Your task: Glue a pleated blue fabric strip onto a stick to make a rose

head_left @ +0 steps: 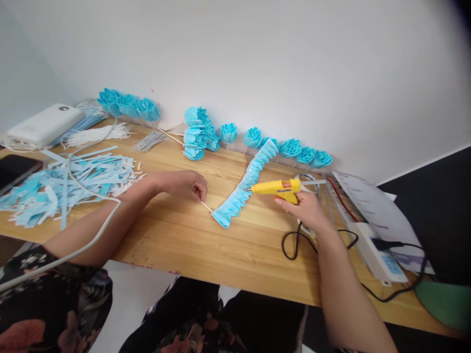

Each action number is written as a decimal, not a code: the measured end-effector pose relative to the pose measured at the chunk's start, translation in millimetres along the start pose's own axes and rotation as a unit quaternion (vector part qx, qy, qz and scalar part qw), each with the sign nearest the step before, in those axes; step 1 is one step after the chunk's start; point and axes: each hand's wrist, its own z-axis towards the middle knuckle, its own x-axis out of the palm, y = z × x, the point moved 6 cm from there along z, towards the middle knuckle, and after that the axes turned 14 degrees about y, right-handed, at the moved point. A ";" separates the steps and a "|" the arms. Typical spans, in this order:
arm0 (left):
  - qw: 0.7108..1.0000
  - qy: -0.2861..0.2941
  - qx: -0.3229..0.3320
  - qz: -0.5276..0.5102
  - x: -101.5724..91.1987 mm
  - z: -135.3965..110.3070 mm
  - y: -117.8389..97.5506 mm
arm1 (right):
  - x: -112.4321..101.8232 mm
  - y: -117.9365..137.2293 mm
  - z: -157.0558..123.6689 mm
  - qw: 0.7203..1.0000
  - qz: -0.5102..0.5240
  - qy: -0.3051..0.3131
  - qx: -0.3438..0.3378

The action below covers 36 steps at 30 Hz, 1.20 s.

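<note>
From afar I see a pleated, zigzag-edged blue strip (253, 170) between the left hand (187, 186) and right hand (309, 210); the right wraps a smooth yellow glue gun (275, 187), the left pinches a slim pale stick (206, 207) at the strip's end.

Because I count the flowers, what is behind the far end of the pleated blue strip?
A blue flower partly shows; the pleated blue strip covers the rest, including any stem.
</note>
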 end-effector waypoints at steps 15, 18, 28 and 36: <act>1.000 0.002 -0.001 -0.003 0.5 0.0 1.8 | -0.8 -8.7 -0.1 0.996 -0.082 -0.025 -0.003; 1.000 0.004 0.001 0.004 0.5 0.2 1.5 | -0.4 -7.8 0.4 0.996 -0.080 -0.025 -0.008; 1.000 -0.003 0.007 -0.002 0.4 0.0 1.5 | -1.8 -10.6 1.1 0.998 -0.061 -0.024 -0.005; 1.000 0.001 0.006 0.000 0.7 0.2 2.3 | 3.6 -2.7 2.2 0.994 -0.104 0.013 -0.005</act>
